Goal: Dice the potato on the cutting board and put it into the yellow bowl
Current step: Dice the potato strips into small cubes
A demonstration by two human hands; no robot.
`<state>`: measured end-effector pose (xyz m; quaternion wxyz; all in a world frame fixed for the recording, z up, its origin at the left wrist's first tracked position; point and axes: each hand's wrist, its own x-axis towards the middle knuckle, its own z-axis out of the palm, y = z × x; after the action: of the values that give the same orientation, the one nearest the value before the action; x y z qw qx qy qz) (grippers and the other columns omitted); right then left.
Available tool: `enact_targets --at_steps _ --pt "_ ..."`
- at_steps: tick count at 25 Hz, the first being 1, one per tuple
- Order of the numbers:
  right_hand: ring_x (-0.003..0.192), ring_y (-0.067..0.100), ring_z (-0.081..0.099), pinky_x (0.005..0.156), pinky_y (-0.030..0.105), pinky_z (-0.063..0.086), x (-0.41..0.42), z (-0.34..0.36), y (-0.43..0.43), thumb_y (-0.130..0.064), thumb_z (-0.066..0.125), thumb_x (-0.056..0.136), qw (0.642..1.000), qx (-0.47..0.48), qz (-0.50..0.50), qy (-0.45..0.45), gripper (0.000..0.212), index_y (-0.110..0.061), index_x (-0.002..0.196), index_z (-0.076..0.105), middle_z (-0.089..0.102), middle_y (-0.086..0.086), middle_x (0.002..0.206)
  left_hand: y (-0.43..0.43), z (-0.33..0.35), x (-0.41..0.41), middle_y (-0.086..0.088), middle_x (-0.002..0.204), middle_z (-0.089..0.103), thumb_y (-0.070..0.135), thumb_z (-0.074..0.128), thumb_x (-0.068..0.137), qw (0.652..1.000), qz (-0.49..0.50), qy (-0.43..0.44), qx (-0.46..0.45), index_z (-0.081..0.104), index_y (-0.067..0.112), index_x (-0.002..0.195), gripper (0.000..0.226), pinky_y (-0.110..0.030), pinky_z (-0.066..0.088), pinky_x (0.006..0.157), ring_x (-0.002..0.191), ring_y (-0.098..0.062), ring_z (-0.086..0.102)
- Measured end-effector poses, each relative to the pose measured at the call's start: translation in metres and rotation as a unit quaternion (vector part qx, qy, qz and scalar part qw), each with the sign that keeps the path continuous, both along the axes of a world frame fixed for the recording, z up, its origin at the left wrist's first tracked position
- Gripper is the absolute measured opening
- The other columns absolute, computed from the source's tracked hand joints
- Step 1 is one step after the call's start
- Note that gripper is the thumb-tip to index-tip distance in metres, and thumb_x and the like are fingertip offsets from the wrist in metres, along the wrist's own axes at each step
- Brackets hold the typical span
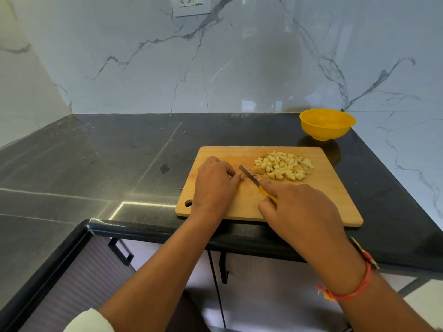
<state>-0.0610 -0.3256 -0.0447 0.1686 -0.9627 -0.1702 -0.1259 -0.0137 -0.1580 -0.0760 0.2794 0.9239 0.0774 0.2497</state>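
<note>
A wooden cutting board (335,188) lies on the black counter near its front edge. A heap of diced potato (284,165) sits on the board's far right part. My right hand (299,209) grips a yellow-handled knife (250,176), its blade pointing up-left towards a last potato piece (259,170) beside the heap. My left hand (214,185) rests on the board left of the blade, fingers curled down over something small that I cannot make out. The yellow bowl (327,124) stands empty behind the board, by the right wall.
The black counter (107,164) stretches left and back to a marble wall. A second wall closes in on the right, just past the bowl. The counter's front edge runs just below the board, with cabinet doors and handles (121,252) underneath.
</note>
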Motion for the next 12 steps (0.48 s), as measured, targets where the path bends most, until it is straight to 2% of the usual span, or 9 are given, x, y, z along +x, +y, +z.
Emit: enact_targets --at_steps 6,12 --pt "0.069 0.008 0.050 0.064 0.027 0.050 0.0018 -0.0012 -0.0001 -0.044 0.038 0.096 1.000 0.006 -0.003 -0.011 0.049 -0.048 0.145 0.034 0.050 -0.013 0.074 0.0015 -0.0008 0.0022 0.008 0.094 0.053 0.037 0.072 0.086 1.000 0.001 0.002 -0.004 0.072 0.022 0.090 0.016 -0.017 0.034 0.073 0.089 -0.007 0.049" --pt "0.073 0.009 0.052 0.063 0.027 0.049 0.0051 -0.0041 0.0022 -0.044 0.038 0.096 1.000 0.020 -0.001 -0.021 0.048 -0.049 0.144 0.037 0.061 -0.011 0.085 0.0045 -0.0020 0.0034 0.007 0.095 0.059 0.038 0.071 0.087 1.000 0.003 0.011 -0.010 0.074 0.023 0.092 0.016 -0.013 0.035 0.067 0.083 -0.006 0.051"
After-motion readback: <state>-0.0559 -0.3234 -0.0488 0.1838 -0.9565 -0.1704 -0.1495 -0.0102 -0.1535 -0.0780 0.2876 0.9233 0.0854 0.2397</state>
